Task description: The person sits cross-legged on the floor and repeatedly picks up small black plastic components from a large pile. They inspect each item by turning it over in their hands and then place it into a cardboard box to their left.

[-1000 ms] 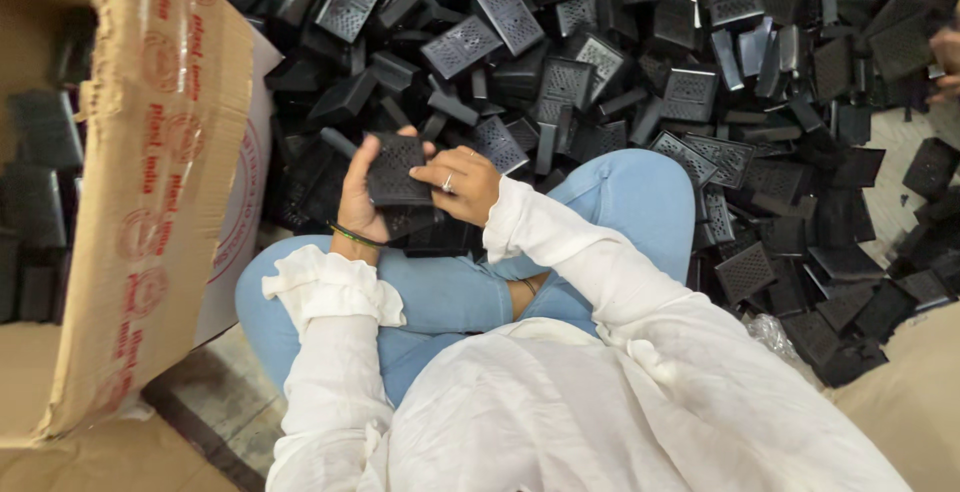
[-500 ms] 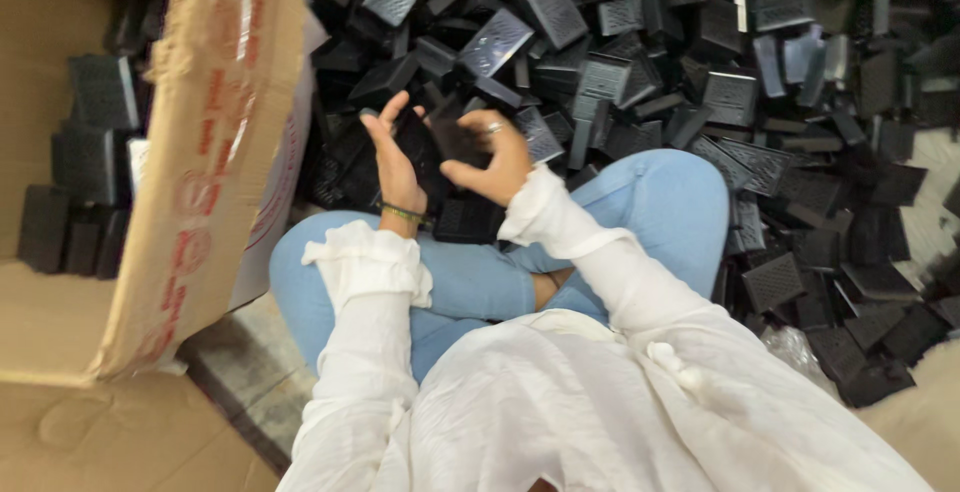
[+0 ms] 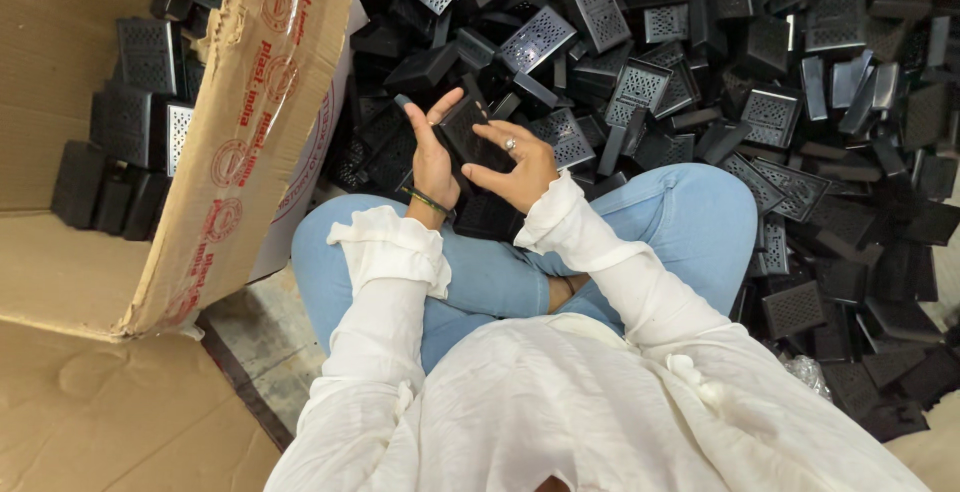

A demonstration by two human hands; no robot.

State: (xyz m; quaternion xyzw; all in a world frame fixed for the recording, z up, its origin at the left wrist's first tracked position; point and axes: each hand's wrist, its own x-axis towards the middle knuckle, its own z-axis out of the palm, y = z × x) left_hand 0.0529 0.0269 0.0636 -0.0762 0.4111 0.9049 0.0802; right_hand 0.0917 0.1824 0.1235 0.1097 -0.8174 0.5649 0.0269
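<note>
Floor-level view: I sit cross-legged before a heap of black perforated plastic casings (image 3: 700, 72). My left hand (image 3: 432, 157) and right hand (image 3: 520, 164) clasp one black plastic casing (image 3: 468, 134) above my knees. Few casings stand in the brown cardboard box (image 3: 230, 182); most, I judge, remain.

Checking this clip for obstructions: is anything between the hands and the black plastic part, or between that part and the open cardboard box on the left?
Nothing visible. The left hand and right hand already hold the black plastic part directly. Between it and the cardboard box stands only the box's raised flap, which it would have to clear.
</note>
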